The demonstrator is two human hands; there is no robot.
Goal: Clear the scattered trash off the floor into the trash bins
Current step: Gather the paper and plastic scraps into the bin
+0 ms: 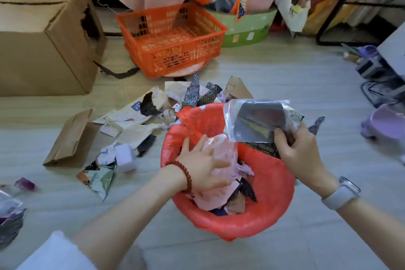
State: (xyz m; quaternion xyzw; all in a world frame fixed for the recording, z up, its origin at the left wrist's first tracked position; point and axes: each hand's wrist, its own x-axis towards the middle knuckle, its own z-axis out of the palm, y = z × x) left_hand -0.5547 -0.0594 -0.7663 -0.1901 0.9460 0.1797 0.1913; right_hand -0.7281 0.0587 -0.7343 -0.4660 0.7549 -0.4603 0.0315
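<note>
Pale floor tiles fill the frame, with a cardboard box at upper left and an orange basket at upper centre. Low in the middle sits a bin lined with a red bag, already holding paper scraps. The left hand, fingers spread flat, presses a crumpled clear wrapper down inside it. The right hand pinches a clear plastic packet over the bin's upper right rim. Torn paper and wrappers lie scattered on the floor left of the bin.
</note>
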